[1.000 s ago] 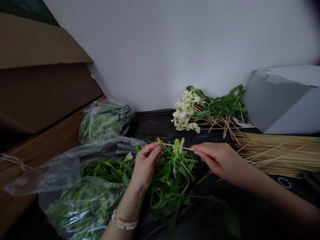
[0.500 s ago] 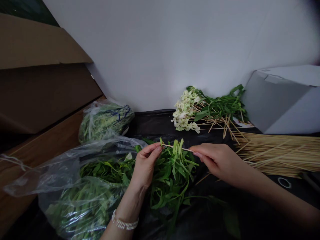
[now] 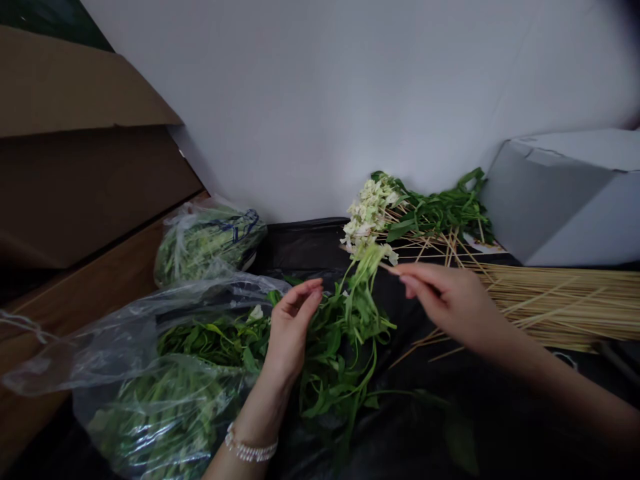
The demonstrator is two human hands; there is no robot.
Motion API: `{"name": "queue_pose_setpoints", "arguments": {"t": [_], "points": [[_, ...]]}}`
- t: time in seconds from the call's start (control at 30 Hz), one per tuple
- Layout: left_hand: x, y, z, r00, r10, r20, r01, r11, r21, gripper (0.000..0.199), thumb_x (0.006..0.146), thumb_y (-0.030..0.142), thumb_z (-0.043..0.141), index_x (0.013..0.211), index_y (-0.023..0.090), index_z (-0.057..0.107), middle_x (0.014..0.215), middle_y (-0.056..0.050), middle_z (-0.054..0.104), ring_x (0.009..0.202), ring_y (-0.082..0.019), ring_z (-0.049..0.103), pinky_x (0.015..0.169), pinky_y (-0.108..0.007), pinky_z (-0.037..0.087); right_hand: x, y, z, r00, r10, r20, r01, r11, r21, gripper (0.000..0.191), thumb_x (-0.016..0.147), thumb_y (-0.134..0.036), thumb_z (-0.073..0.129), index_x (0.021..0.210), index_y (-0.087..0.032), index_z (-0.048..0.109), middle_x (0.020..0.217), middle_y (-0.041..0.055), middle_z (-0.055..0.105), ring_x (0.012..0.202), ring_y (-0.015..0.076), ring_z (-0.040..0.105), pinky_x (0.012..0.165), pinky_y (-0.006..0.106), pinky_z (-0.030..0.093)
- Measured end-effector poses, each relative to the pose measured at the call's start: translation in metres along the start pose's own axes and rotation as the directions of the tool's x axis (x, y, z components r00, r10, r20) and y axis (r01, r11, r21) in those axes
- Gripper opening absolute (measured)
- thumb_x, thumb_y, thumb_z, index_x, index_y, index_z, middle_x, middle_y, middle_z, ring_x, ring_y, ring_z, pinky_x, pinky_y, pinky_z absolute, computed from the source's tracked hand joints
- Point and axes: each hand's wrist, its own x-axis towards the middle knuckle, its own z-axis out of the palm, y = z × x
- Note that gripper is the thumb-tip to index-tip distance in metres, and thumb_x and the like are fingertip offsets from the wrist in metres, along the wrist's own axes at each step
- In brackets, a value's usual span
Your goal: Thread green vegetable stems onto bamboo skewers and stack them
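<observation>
Pinched between the thumb and fingers of my right hand (image 3: pixel 445 293) is the end of a thin wooden skewer (image 3: pixel 389 268). Pale green stems with leaves (image 3: pixel 364 293) hang in a bunch from its other end, in front of the white-green skewered pieces. My left hand (image 3: pixel 293 327), with a beaded bracelet at the wrist, has its fingers bent and slightly apart, and nothing shows in them. It hovers beside a heap of loose leafy greens (image 3: pixel 330 373) lying on black plastic sheeting (image 3: pixel 400 433).
Filled skewers of pale leaf pieces (image 3: pixel 367 217) and dark greens (image 3: pixel 440 210) lie by the wall. Many bare skewers (image 3: pixel 565 300) are on the right, below a white box (image 3: pixel 565 200). Clear bags of greens (image 3: pixel 165 413) and a cardboard box (image 3: pixel 90 180) stand left.
My right hand has lifted the skewer up and away from my left hand, with the bunch of greens hanging from it. My left hand has let go and stays in place.
</observation>
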Motion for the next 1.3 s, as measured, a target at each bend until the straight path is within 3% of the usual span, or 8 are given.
{"name": "queue_pose_setpoints", "arguments": {"t": [0.1, 0.23, 0.4, 0.53, 0.7, 0.83, 1.0, 1.3], "points": [[-0.002, 0.003, 0.000, 0.989, 0.143, -0.033, -0.137, 0.981, 0.136, 0.013, 0.076, 0.031, 0.075, 0.085, 0.022, 0.073, 0.083, 0.000, 0.069, 0.078, -0.013, 0.058, 0.071, -0.022, 0.043, 0.006, 0.007, -0.017, 0.963, 0.153, -0.222, -0.156, 0.988, 0.002, 0.026, 0.093, -0.026, 0.050, 0.108, -0.018, 0.069, 0.072, 0.0024, 0.069, 0.062, 0.0157, 0.063, 0.058, 0.028, 0.048], [-0.015, 0.001, 0.009, 0.962, 0.062, 0.268, -0.162, 0.914, 0.371, 0.019, 0.079, 0.035, 0.071, 0.069, 0.020, 0.065, 0.062, 0.001, 0.059, 0.056, -0.012, 0.049, 0.055, -0.024, 0.037, 0.010, 0.007, -0.027, 0.926, 0.232, -0.299, -0.227, 0.973, 0.054, 0.027, 0.094, -0.031, 0.050, 0.109, -0.019, 0.069, 0.070, 0.0016, 0.066, 0.050, 0.0127, 0.052, 0.046, 0.027, 0.040], [-0.033, -0.019, 0.021, 0.792, 0.005, 0.611, -0.510, 0.554, 0.657, 0.028, 0.080, 0.043, 0.069, 0.064, 0.020, 0.062, 0.065, -0.003, 0.062, 0.064, -0.017, 0.055, 0.060, -0.029, 0.035, 0.009, 0.003, -0.023, 0.949, 0.195, -0.249, -0.197, 0.980, 0.018, 0.027, 0.094, -0.031, 0.049, 0.107, -0.018, 0.069, 0.068, 0.0022, 0.066, 0.049, 0.0128, 0.052, 0.045, 0.027, 0.039], [-0.034, -0.033, 0.021, 0.771, -0.141, 0.621, -0.530, 0.397, 0.749, 0.019, 0.072, 0.038, 0.076, 0.073, 0.021, 0.066, 0.073, -0.002, 0.065, 0.071, -0.020, 0.058, 0.060, -0.028, 0.033, 0.009, 0.003, -0.021, 0.961, 0.148, -0.233, -0.153, 0.988, -0.003, 0.027, 0.094, -0.029, 0.049, 0.106, -0.017, 0.069, 0.067, 0.0022, 0.068, 0.051, 0.0134, 0.055, 0.047, 0.026, 0.041], [-0.026, -0.031, 0.015, 0.773, -0.307, 0.555, -0.271, 0.631, 0.727, 0.007, 0.074, 0.024, 0.071, 0.080, 0.020, 0.070, 0.067, 0.002, 0.064, 0.062, -0.014, 0.055, 0.058, -0.025, 0.035, 0.008, 0.005, -0.021, 0.963, 0.132, -0.237, -0.133, 0.991, 0.010, 0.026, 0.093, -0.027, 0.050, 0.106, -0.017, 0.070, 0.067, 0.0016, 0.068, 0.055, 0.0138, 0.058, 0.050, 0.026, 0.043], [-0.018, -0.022, 0.010, 0.794, -0.355, 0.494, 0.042, 0.842, 0.538, 0.025, 0.071, 0.032, 0.075, 0.089, 0.015, 0.074, 0.065, 0.001, 0.062, 0.059, -0.012, 0.050, 0.057, -0.024, 0.036, 0.008, 0.004, -0.021, 0.964, 0.136, -0.228, -0.139, 0.990, 0.003, 0.025, 0.093, -0.027, 0.050, 0.106, -0.018, 0.070, 0.067, 0.0015, 0.068, 0.055, 0.0149, 0.060, 0.049, 0.027, 0.043], [-0.010, -0.005, 0.003, 0.768, -0.437, 0.468, 0.415, 0.897, 0.156, 0.037, 0.066, 0.039, 0.083, 0.095, 0.016, 0.077, 0.080, -0.004, 0.070, 0.062, -0.009, 0.053, 0.062, -0.023, 0.041, 0.007, 0.004, -0.020, 0.969, 0.115, -0.219, -0.118, 0.993, 0.000, 0.025, 0.093, -0.025, 0.050, 0.106, -0.018, 0.070, 0.068, 0.0018, 0.069, 0.058, 0.0154, 0.061, 0.052, 0.027, 0.044], [-0.003, 0.007, -0.001, 0.893, -0.349, 0.283, 0.417, 0.878, -0.234, 0.037, 0.065, 0.029, 0.086, 0.098, 0.015, 0.077, 0.075, -0.001, 0.072, 0.065, -0.008, 0.061, 0.063, -0.018, 0.048, 0.003, -0.003, -0.021, 0.998, -0.032, -0.045, 0.035, 0.998, 0.050, 0.025, 0.094, -0.021, 0.048, 0.108, -0.019, 0.068, 0.069, -0.0011, 0.068, 0.060, 0.0117, 0.062, 0.057, 0.024, 0.046]]}}
